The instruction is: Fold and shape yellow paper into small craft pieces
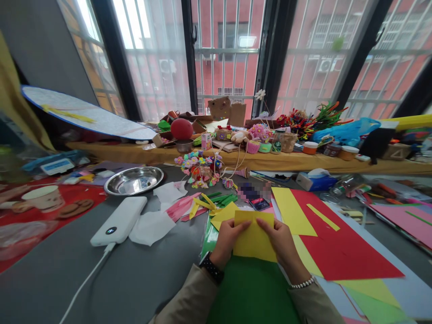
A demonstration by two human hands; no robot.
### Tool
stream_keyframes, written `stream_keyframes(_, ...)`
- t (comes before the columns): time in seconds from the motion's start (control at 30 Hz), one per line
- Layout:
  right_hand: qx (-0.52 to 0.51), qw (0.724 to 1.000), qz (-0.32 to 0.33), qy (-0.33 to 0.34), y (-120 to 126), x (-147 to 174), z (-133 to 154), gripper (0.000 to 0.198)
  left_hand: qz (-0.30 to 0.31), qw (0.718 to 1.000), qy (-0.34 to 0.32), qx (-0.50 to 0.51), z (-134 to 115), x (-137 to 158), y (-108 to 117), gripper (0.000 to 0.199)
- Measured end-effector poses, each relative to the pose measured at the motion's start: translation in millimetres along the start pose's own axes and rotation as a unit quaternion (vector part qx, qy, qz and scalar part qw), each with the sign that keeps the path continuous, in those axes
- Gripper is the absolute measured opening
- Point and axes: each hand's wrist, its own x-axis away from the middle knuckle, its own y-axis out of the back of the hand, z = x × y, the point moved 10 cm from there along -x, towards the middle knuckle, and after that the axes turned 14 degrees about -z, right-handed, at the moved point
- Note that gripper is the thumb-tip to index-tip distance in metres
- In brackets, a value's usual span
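A square of yellow paper [254, 240] is held up between my two hands, above a green sheet [254, 288]. On its left edge my left hand [227, 240] is closed, the thumb lying across the front near the top. My right hand [281, 240] pinches the opposite side, its thumb also pressed on the front. Both sets of fingers are mostly hidden behind the paper. Just behind it lies another piece of yellow paper [224, 217], with folded yellow strips [204, 204] and green strips [222, 199] close by.
To the right are a red sheet [347, 243] and a yellow sheet [293, 211]. A white power bank [119, 221] with a cable, a metal plate [111, 185] and white tissue [151, 227] lie on the left. Craft items crowd the windowsill ledge [135, 156].
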Motion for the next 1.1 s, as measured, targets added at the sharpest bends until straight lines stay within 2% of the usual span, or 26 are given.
stream_keyframes(0.1, 0.003, 1.000, 0.006, 0.014, 0, 1, 5, 0.037, 0.012, 1.000, 0.001, -0.007, 2, 0, -1, 0.037)
stream_keyframes(0.27, 0.024, 0.999, 0.037, 0.022, -5, 1, 7, 0.035, -0.031, 1.000, -0.005, -0.004, 1, -4, 7, 0.035)
stream_keyframes(0.37, 0.034, 0.999, 0.030, 0.023, -2, -2, 5, 0.033, -0.011, 1.000, 0.000, 0.003, 0, -1, 2, 0.034)
stream_keyframes(0.47, 0.025, 0.999, 0.033, 0.003, -2, -2, 2, 0.030, 0.008, 1.000, 0.010, 0.011, 0, 2, -3, 0.034)
stream_keyframes(0.83, -0.039, 0.996, 0.019, -0.077, -7, 3, -5, 0.028, 0.005, 0.999, 0.027, 0.041, 4, 1, -3, 0.031)
stream_keyframes(1.1, -0.058, 0.993, 0.032, -0.096, -10, 4, -8, 0.028, 0.005, 0.998, 0.021, 0.051, 1, 2, -4, 0.031)
